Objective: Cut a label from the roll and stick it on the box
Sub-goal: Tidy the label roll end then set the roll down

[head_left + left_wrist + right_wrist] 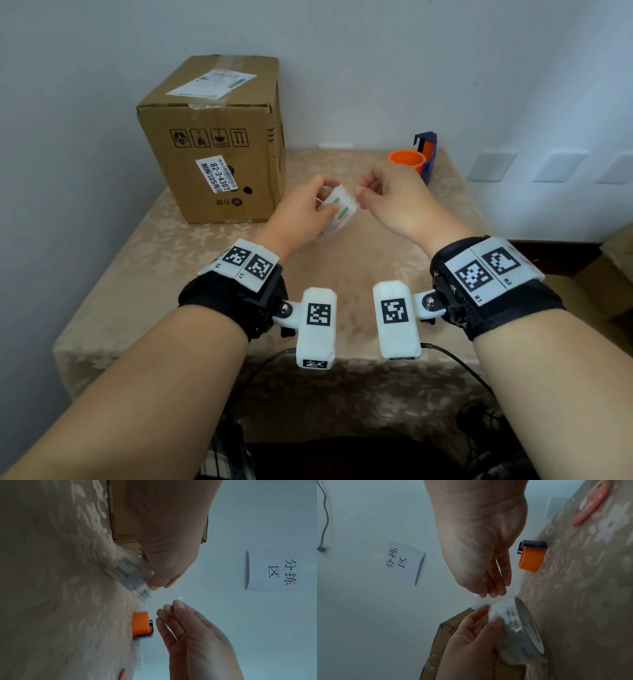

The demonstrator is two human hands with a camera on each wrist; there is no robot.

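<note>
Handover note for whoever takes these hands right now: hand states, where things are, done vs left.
Left hand grips the label roll, held above the table.
Right hand pinches the roll's free end, a short clear strip drawn out.
Box stands back left, closed and taped, two labels on it.
Orange-and-blue dispenser stands back right, untouched; a pink object lies near the right wrist.
Done: roll picked up, end lifted.
Left: pull to length, cut, stick on the box.

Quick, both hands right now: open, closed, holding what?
Left hand: closed on the clear printed label roll, held above the table.
Right hand: fingertips pinching the roll's loose transparent end, peeling it away.
</note>
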